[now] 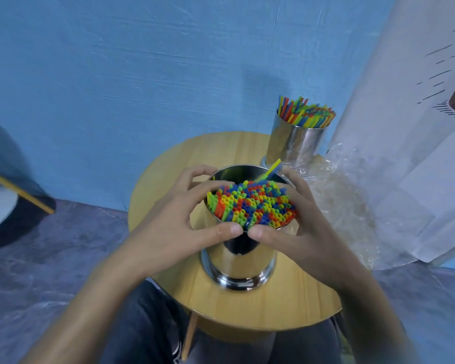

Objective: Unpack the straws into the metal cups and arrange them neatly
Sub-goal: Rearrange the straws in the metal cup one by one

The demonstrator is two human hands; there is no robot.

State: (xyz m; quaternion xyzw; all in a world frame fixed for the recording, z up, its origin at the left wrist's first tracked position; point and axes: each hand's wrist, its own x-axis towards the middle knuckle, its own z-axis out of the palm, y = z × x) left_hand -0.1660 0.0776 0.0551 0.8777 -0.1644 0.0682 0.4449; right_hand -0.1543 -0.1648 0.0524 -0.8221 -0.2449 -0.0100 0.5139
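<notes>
Bunching the straws (251,203) in the metal cup (239,261), left hand (168,222) and right hand (307,227) clasp them.

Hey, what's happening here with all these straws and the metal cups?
A person is squeezing together a bundle of coloured straws that stands in the near metal cup on a round wooden table. The left hand and right hand curl around it, thumbs meeting at the front. One yellow straw leans out at the back. The far metal cup already holds straws, and a clear plastic wrapper lies to the right.
</notes>
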